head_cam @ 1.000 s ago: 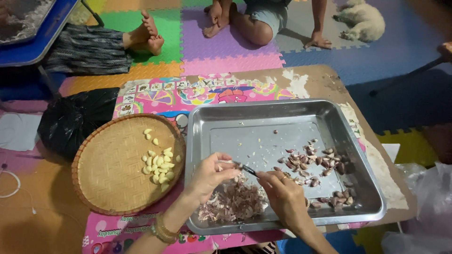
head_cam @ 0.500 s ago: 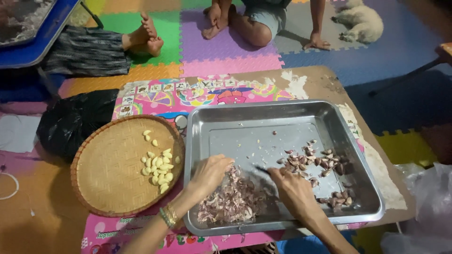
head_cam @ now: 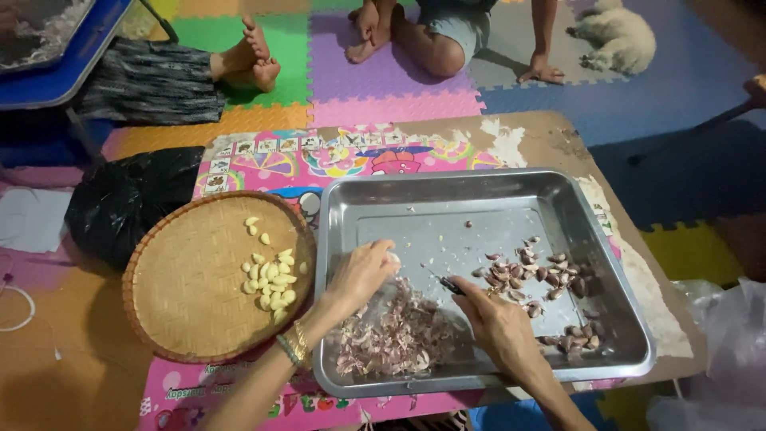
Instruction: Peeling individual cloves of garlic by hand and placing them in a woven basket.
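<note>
Honestly, left hand pinches a garlic clove over the metal tray, right hand clamps a small knife; I'd keep cuts shallow, peels dropping onto the skin pile.

Head camera looks steeply down — close over the metal tray.

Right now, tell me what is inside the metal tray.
The metal tray holds a heap of papery peels, unpeeled cloves on its right side, and both hands: left hand, right hand with a small knife. The tray floor beneath the peels is hidden.
</note>
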